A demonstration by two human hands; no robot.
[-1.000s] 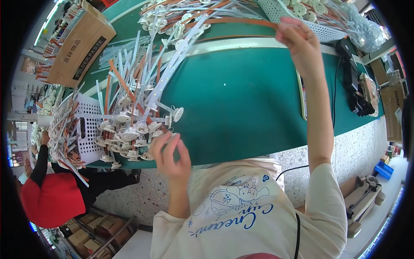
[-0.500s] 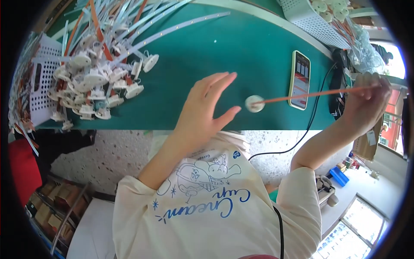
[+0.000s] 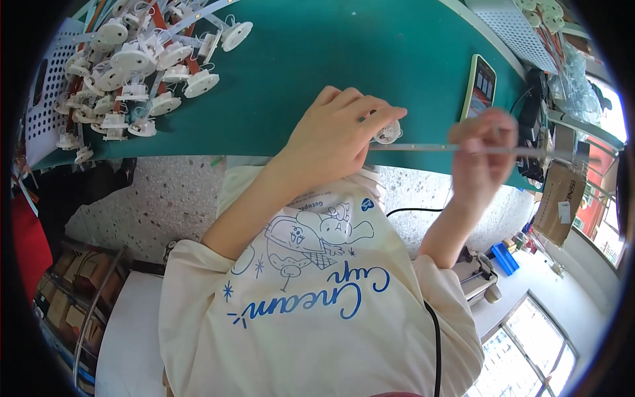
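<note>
My left hand (image 3: 334, 132) is closed at the front edge of the green table, its thumb and fingers gripping a round white plastic base (image 3: 390, 133). Beside that base, a thin LED strip (image 3: 423, 147) with small yellowish dots runs rightward from the fingers; its join to the base is hidden. Farther along, the strip passes through the curled fingers of my right hand (image 3: 484, 155), which is smeared by motion. The strip's far end blurs out beyond that hand.
A heap of white round bases with LED strips (image 3: 132, 59) lies at the left, against a white perforated basket (image 3: 53, 99). At the right are a phone (image 3: 479, 86), another perforated basket (image 3: 509, 26) and a cardboard box (image 3: 561, 202). The green tabletop (image 3: 297, 53) has a near edge.
My left hand, open and apart before, has closed on the white base. My right hand has moved left and nearer along the strip, which now shows its dotted pale side instead of orange.
</note>
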